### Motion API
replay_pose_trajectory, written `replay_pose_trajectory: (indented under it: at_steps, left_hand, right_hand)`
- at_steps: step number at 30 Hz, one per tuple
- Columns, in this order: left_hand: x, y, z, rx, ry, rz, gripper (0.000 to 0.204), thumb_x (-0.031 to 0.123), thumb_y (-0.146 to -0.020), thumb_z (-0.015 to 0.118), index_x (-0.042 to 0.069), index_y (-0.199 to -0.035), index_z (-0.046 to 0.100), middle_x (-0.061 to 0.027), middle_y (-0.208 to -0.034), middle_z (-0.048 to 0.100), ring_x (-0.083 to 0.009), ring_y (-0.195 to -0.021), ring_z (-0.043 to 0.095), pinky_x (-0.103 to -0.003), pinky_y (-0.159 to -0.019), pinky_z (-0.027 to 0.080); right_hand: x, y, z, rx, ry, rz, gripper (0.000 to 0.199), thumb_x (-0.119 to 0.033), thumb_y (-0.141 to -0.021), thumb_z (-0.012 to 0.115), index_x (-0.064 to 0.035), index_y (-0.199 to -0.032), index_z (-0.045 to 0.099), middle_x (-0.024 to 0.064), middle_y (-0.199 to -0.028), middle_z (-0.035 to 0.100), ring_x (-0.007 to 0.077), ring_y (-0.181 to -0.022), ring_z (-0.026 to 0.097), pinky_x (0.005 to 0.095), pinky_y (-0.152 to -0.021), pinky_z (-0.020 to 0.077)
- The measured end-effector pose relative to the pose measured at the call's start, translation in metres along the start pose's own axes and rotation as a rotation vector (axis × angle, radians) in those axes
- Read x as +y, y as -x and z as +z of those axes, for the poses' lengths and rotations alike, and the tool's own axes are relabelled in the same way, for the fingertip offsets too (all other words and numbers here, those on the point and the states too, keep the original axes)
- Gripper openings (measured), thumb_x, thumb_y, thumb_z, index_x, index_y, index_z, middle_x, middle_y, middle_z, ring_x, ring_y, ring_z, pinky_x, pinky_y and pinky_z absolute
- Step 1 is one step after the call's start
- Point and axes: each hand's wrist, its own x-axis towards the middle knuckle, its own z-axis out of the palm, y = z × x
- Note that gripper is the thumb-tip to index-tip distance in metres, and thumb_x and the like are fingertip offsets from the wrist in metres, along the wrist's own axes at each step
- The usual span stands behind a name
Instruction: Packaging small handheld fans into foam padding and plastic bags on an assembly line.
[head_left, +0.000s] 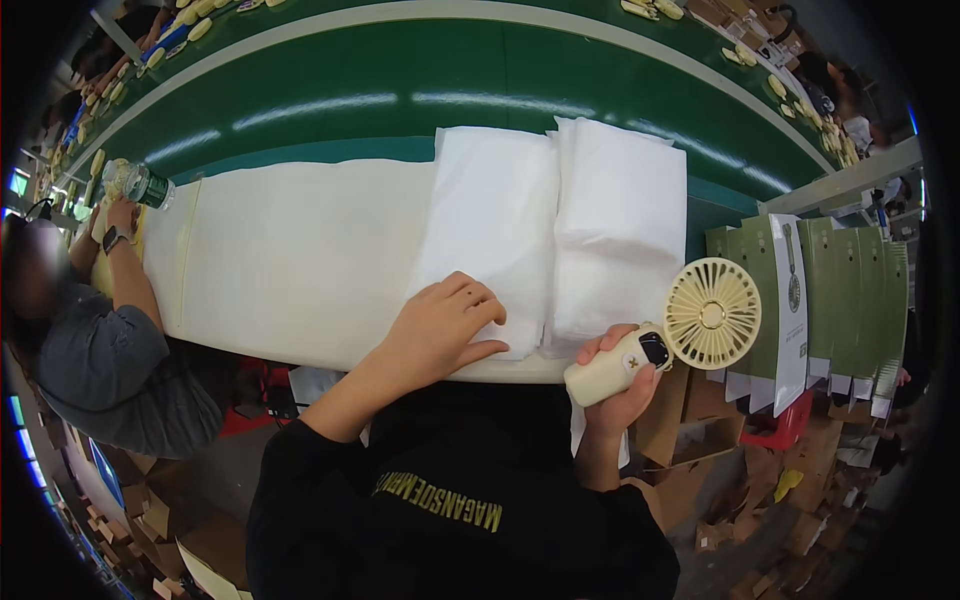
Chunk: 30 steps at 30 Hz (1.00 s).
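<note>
My right hand (625,395) is wrapped round the handle of a cream handheld fan (713,312), its round slatted head pointing up and to the right. A small dark panel shows on the fan's body. My left hand (447,322) rests on a stack of thin white plastic bags (490,220), thumb and fingers apart, gripping nothing. Beside that stack, just past the fan, lies a second pile of white bags (622,200) with a folded-over layer.
Green printed boxes (845,300) stand in a row at the right. The cream table (300,260) stretches left, where a co-worker (110,340) sits by a plastic bottle (150,187). Beyond runs a green conveyor belt (480,70). Open cardboard cartons (700,415) lie below right.
</note>
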Motion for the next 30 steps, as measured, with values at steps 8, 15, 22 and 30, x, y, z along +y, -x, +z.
replay_pose_trajectory:
  at_steps: [8,15,22,30]
  left_hand:
    - [-0.011,-0.007,0.015,-0.008,-0.214,-0.041,0.011,0.015,-0.082,0.068,0.009,-0.084,0.059,-0.0021,-0.081,0.061,-0.0229,-0.08,0.057,-0.031,-0.065,0.047]
    - [0.004,-0.002,0.001,0.049,0.447,-0.448,0.012,0.013,-0.089,0.059,0.002,-0.087,0.058,-0.0077,-0.081,0.061,-0.0176,-0.075,0.058,-0.031,-0.065,0.047]
    - [-0.024,0.0,0.008,0.287,1.048,-0.476,0.008,0.01,-0.087,0.061,0.003,-0.09,0.059,-0.0087,-0.086,0.063,-0.0192,-0.077,0.059,-0.03,-0.068,0.047]
    - [0.04,0.009,0.034,0.396,-0.004,0.443,0.029,0.004,-0.08,0.071,0.005,-0.104,0.054,-0.0072,-0.095,0.064,-0.0249,-0.087,0.061,-0.033,-0.073,0.049]
  right_hand:
    - [0.008,0.016,-0.017,-0.353,-0.506,0.356,0.077,-0.067,-0.087,0.045,0.0047,-0.117,0.04,0.014,-0.106,0.05,0.0242,-0.066,0.056,0.0334,-0.05,0.0483]
    - [0.022,0.036,0.003,-0.428,-0.535,0.515,0.079,-0.06,-0.084,0.059,0.0004,-0.131,0.037,0.0163,-0.099,0.058,0.0216,-0.067,0.058,0.0331,-0.055,0.0499]
    - [0.021,0.015,0.024,-0.477,-0.038,0.351,0.064,-0.031,-0.087,0.067,-0.0032,-0.136,0.036,0.0177,-0.121,0.053,0.0253,-0.086,0.059,0.0329,-0.063,0.0514]
    - [-0.001,-0.009,0.046,-0.161,0.698,-0.384,0.052,-0.006,-0.089,0.056,0.0057,-0.136,0.039,0.0208,-0.123,0.057,0.0256,-0.089,0.06,0.0301,-0.078,0.0484]
